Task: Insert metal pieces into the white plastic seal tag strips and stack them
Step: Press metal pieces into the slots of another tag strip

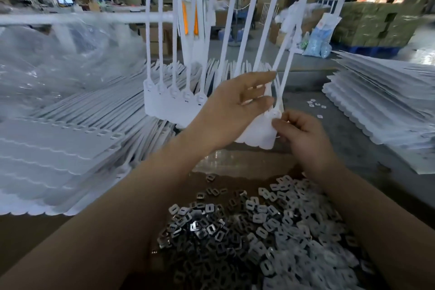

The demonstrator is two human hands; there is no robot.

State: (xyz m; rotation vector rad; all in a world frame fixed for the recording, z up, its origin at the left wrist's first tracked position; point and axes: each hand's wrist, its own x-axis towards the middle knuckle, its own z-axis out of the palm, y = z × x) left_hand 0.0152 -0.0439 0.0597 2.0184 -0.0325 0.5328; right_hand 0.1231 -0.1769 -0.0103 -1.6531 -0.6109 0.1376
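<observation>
A: At the bench, centre, item one: the white seal tag strip, a joined row of flat tags with round lock heads along the top and long tails rising out of view. Any writing on it?

B: None legible. The tag faces are blank white. Nothing readable on the pale sacks in the background either; too blurred.

A: Item two, the left hand?

B: Raised behind the strip's right part, palm away from the camera, fingers loosely spread and curled, supporting the tags; the fingertips touch the tails near the heads. Half open, holding the strip.

A: Item three, the right hand?

B: Narrow pinch, thumb and forefinger pressed at the round head of the end tag. Whether a metal piece sits between the fingertips cannot be told.

A: Item four, stock?

B: Metal pieces, small plates with slots, heaped loose just below both forearms. A few stray pieces lie on the grey surface to the right. One stack of strips lies to the left, another stack to the right, well apart.
</observation>
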